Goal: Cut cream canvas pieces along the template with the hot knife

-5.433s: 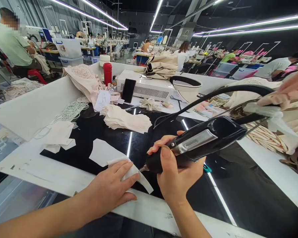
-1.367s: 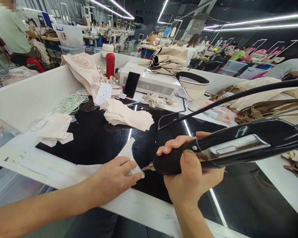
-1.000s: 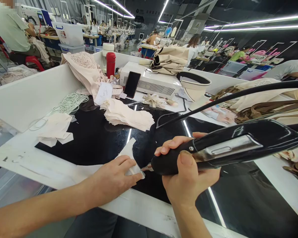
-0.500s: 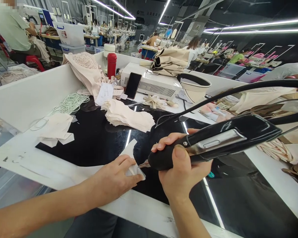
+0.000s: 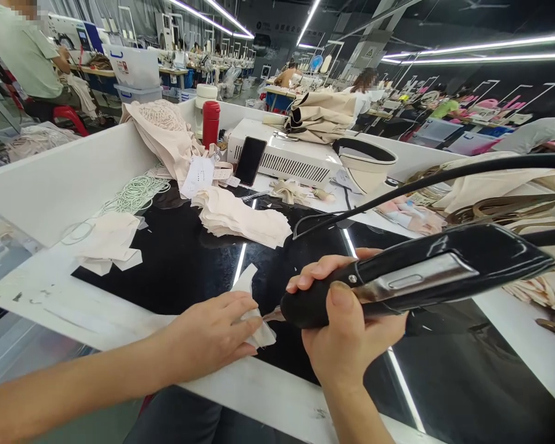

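My left hand [image 5: 217, 336] pinches a small cream fabric piece [image 5: 246, 279] just above the front of the black tabletop [image 5: 189, 265]. One narrow end sticks up past the fingers, and another part shows at the fingertips. My right hand [image 5: 349, 342] is wrapped round a black corded handheld tool [image 5: 420, 277] with a long metal lever on its side. Its thin metal tip [image 5: 274, 314] points left and reaches the right edge of the fabric; I cannot tell whether they touch. Beyond my hands lies a stack of cream fabric pieces [image 5: 245, 217].
Smaller fabric pieces [image 5: 110, 240] and green cord [image 5: 141, 192] lie at left. Behind are a phone [image 5: 250, 160], a red bottle [image 5: 210, 123] and a white vented box [image 5: 282, 154]. A black cable [image 5: 425, 185] arches at right. A person [image 5: 28, 55] sits far left.
The tool and my right hand have shifted slightly right in view. The fabric's lower part has turned in my left fingers and shows more of its surface. Both grips stay closed.
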`<state>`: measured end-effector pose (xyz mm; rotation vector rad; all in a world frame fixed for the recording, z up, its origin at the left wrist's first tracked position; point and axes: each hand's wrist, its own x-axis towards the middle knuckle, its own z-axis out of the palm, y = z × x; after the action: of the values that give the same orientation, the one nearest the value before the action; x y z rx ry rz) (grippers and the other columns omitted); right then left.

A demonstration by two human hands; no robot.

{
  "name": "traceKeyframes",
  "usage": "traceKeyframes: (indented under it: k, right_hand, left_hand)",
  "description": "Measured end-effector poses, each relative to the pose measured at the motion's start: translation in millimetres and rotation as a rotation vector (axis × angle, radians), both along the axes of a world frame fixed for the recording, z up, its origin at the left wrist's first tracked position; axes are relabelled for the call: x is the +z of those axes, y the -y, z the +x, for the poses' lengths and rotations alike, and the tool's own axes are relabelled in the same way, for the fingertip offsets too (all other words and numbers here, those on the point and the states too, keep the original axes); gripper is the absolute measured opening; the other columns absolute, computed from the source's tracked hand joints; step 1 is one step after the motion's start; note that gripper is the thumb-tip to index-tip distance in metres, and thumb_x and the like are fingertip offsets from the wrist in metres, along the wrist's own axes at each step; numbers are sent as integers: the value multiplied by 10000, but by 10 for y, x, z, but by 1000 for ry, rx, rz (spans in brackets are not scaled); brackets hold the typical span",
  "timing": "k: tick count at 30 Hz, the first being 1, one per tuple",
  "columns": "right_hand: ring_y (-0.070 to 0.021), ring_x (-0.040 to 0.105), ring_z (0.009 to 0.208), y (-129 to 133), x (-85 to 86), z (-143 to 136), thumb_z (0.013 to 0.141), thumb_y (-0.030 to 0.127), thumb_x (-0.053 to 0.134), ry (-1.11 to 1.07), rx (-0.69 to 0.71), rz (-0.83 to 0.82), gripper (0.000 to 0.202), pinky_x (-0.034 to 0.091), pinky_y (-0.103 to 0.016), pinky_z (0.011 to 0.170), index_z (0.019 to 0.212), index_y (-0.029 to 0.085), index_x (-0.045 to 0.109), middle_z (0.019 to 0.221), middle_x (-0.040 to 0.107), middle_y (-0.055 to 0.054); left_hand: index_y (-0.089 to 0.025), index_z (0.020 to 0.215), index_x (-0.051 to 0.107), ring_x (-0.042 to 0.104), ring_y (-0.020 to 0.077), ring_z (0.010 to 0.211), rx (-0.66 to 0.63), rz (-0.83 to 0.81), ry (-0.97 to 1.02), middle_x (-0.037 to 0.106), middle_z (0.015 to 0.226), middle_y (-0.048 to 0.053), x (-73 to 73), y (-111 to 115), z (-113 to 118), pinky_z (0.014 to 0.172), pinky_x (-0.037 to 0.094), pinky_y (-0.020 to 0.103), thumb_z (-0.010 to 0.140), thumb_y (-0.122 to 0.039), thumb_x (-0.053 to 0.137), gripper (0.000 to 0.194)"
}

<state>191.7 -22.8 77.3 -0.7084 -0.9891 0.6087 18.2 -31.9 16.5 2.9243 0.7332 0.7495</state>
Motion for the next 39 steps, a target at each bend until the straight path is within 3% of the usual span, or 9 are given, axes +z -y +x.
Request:
traceKeyframes:
  k: [8,15,29,39]
  right_hand:
    - [-139,645,543,-5,19,-11,801,289,867,-9,-5,9,382,582,-292,493,1087,255,616,753,683,57]
    - [-146,651,540,9,17,-12,794,314,878,3,-17,-1,390,585,-302,489,1086,262,626,753,693,56]
    - [-149,641,533,-91,27,-59,789,291,872,-37,-21,57,363,562,-290,466,1078,259,655,735,684,55]
    - [-130,659,542,-126,21,-84,806,246,860,-50,12,21,353,600,-278,501,1077,251,632,757,707,60]
  left_hand:
    - [-151,1211,658,682,227,1116,-102,-52,-40,675,1239,124,-58,-300,-151,971,603,347,1063,-302,620,215]
    - [-187,1346,648,679,237,1109,-101,-11,-50,659,1257,134,-81,-286,-176,983,596,348,1044,-334,663,337]
    - [-195,1263,680,653,257,1112,-75,15,-32,646,1226,138,-73,-234,-137,983,594,362,1002,-345,723,304]
    - [-202,1290,671,645,259,1131,-76,-66,-19,616,1247,139,-96,-233,-146,978,598,360,1014,-344,708,313]
